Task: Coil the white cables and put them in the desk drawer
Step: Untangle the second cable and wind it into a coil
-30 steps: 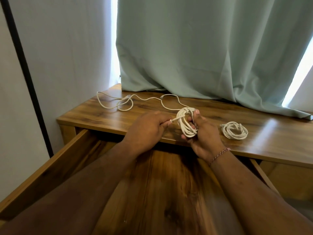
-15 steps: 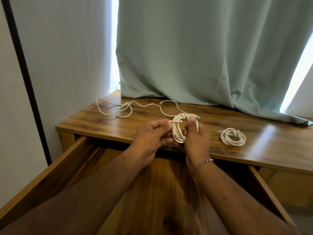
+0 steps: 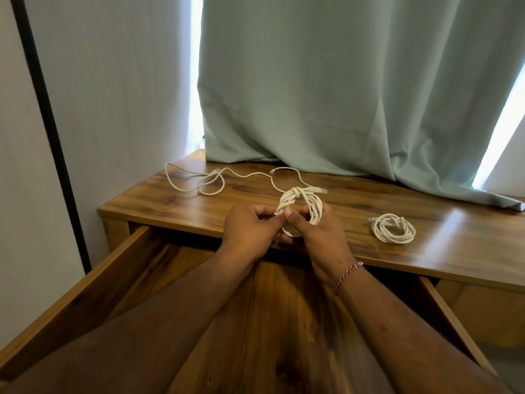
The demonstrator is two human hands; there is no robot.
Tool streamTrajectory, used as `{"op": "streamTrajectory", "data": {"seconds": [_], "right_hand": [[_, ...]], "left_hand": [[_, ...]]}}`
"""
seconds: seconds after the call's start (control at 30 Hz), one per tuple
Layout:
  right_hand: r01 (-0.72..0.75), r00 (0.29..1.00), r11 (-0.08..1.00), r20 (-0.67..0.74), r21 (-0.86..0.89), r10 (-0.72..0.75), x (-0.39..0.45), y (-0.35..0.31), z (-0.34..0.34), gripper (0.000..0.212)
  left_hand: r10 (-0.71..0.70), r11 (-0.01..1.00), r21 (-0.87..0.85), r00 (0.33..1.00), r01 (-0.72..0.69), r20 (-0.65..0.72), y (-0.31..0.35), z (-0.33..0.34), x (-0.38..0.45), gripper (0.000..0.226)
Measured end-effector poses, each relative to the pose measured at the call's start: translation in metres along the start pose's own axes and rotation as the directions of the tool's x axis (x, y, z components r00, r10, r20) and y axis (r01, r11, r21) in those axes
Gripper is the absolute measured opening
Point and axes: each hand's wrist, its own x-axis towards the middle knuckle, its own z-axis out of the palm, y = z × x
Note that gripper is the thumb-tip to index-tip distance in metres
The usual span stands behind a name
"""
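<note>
Now, starting at the upper left of the frame, one loose white cable (image 3: 199,182) lies sprawled on the surface (image 3: 176,206), uncoiled, with a plug end visible near its loop. Its far end trails toward the middle of the frame, near the bundle I am working on, though I cannot tell whether the two join.

At centre, my left hand (image 3: 250,226) has its fingers curled, pinching the tail of the coiled cable (image 3: 301,209), while my right hand (image 3: 318,231) grips the bundle itself with its thumb through the loops. A wrap already crosses the top of the coil (it looks like a tie-off turn), and a connector sticks out just to the right of it.

To finish this well, I should keep the loops pinched flat with my right hand and snug the tail firmly but not so hard that the coil buckles, then tuck the end so it cannot spring open.

Further right, a finished coil (image 3: 393,228) rests on the surface, well apart from my hands. Along the bottom of the frame the drawer (image 3: 93,280) stands open beneath my forearms, holding no cable that I can see.
</note>
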Motion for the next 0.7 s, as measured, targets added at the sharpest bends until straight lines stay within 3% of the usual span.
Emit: {"op": "streamTrajectory", "data": {"seconds": [0.13, 0.33, 0.4, 0.5, 0.7], "right_hand": [[-0.045, 0.998, 0.998, 0.045, 0.040, 0.043, 0.001, -0.003, -0.004, 0.054], [-0.046, 0.999, 0.999, 0.001, 0.028, 0.046, 0.001, -0.013, 0.000, 0.058], [0.007, 1.000, 0.997, -0.012, -0.075, -0.008, 0.002, -0.014, -0.001, 0.056], [0.192, 0.980, 0.902, 0.025, -0.386, -0.198, 0.006, -0.015, -0.008, 0.054], [0.298, 0.948, 0.819, 0.250, -0.490, -0.196, 0.007, -0.026, -0.033, 0.074]], "left_hand": [[-0.017, 0.999, -0.045, 0.999, 0.015, -0.046, 0.002, 0.001, -0.001, 0.013], [-0.080, 0.988, -0.146, 0.983, 0.056, -0.165, 0.004, 0.010, 0.002, 0.027], [-0.081, 0.986, -0.161, 0.979, 0.051, -0.188, 0.003, 0.011, 0.003, 0.033], [-0.071, 0.986, -0.164, 0.978, 0.039, -0.195, 0.006, 0.008, 0.005, 0.037], [-0.067, 0.997, 0.024, 0.998, 0.067, 0.006, 0.009, 0.002, 0.010, 0.035]]}}
